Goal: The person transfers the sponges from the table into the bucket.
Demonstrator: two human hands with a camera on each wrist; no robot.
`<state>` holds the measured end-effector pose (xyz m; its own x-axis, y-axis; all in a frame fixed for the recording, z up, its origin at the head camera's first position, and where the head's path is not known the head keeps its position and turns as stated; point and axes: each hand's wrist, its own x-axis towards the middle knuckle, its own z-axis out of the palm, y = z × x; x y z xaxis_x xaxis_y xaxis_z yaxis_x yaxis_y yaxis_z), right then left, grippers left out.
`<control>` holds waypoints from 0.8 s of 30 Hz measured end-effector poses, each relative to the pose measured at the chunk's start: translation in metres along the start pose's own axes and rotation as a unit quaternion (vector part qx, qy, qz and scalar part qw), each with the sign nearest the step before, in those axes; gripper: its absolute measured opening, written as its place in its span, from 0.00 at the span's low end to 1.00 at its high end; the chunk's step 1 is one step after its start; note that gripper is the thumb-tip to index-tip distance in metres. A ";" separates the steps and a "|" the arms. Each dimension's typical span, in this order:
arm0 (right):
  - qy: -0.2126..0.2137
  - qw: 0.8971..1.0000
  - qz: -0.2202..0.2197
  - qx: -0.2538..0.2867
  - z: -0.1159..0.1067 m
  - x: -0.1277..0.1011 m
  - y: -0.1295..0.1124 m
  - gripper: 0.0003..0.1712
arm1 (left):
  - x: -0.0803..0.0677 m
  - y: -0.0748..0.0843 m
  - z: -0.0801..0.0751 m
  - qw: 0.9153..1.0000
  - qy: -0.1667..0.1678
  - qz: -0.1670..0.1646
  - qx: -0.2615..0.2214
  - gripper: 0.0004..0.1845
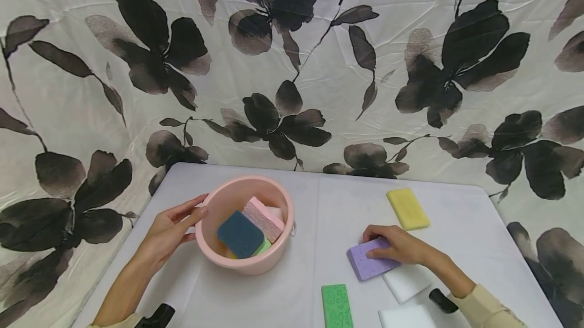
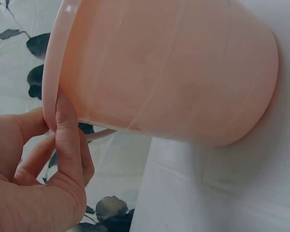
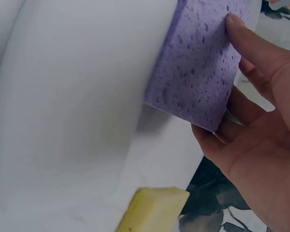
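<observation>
Head view: purple sponge (image 1: 365,267) in right hand (image 1: 401,246), over the right part of the white-covered table (image 1: 315,247), overlapping a white sponge (image 1: 406,283) from above; cannot tell if touching it. Clamped between thumb on the broad face and fingers curled round the far edges, probably for a firm pinch on a soft, flat block. Partly covered by the same hand. Just beyond, a yellow sponge (image 1: 408,209); on the person's side, a second white sponge (image 1: 403,318) and a patterned green sponge (image 1: 337,305), both cut off by the frame edge. Lying flat, likely spread to leave finger room. Across the table, well apart, a pink bucket (image 1: 262,266), rim pinched between thumb and fingertips of left hand (image 1: 169,231), seemingly to steady it. Inside, a dark blue sponge (image 1: 239,234), leaning in front of a pink sponge (image 1: 264,219) and hiding most of a light green piece (image 1: 262,247). Behind everything, floral cloth (image 1: 356,130)
</observation>
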<state>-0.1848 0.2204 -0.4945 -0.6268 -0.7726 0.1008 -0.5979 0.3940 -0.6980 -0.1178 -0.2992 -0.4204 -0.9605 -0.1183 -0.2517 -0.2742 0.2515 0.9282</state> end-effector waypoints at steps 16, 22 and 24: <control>-0.005 0.999 -0.029 -0.041 -0.026 0.002 -0.019 0.17 | -0.001 0.000 -0.002 1.000 -0.006 0.009 0.000 0.40; 0.020 1.000 0.002 -0.014 -0.031 0.004 -0.024 0.16 | -0.001 0.000 -0.001 1.000 -0.006 0.010 0.006 0.40; 0.027 1.000 0.012 -0.003 -0.032 0.006 -0.025 0.16 | -0.001 0.001 -0.001 1.000 -0.005 0.007 0.008 0.40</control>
<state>-0.1893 0.2214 -0.4539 -0.6671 -0.7348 0.1229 -0.5852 0.4147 -0.6968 -0.1171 -0.3003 -0.4191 -0.9645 -0.1051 -0.2423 -0.2621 0.2682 0.9270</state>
